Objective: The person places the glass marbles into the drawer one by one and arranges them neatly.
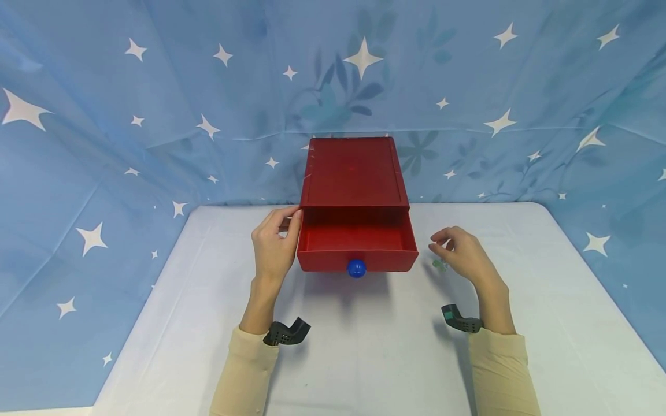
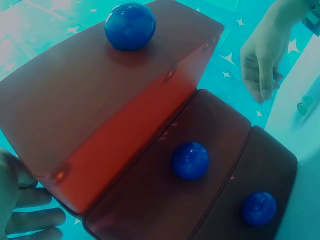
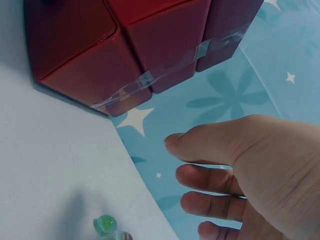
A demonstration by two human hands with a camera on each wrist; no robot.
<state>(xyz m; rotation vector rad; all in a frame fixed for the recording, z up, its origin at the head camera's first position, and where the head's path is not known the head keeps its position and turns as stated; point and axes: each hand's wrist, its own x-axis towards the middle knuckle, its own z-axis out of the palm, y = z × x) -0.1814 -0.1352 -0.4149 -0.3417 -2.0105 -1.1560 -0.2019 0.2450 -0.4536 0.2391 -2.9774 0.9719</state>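
Note:
A red cabinet (image 1: 355,173) of three stacked drawers stands on the table. Its top drawer (image 1: 359,261) is pulled out, and its visible floor is bare. Each drawer front carries a round blue knob (image 2: 190,160). My left hand (image 1: 274,245) is at the cabinet's left side, fingertips right against its edge, with the fingers extended in the left wrist view. My right hand (image 1: 462,254) hovers to the right of the drawer, fingers loosely bent and holding nothing. Below it on the table lie a few small glassy green marbles (image 3: 105,225).
The table (image 1: 359,358) has a white cover. A blue cloth with white stars (image 1: 218,115) hangs behind and beside it. Clear tape (image 3: 145,80) runs along the cabinet's side. Black wrist cameras (image 1: 288,332) sit on both forearms.

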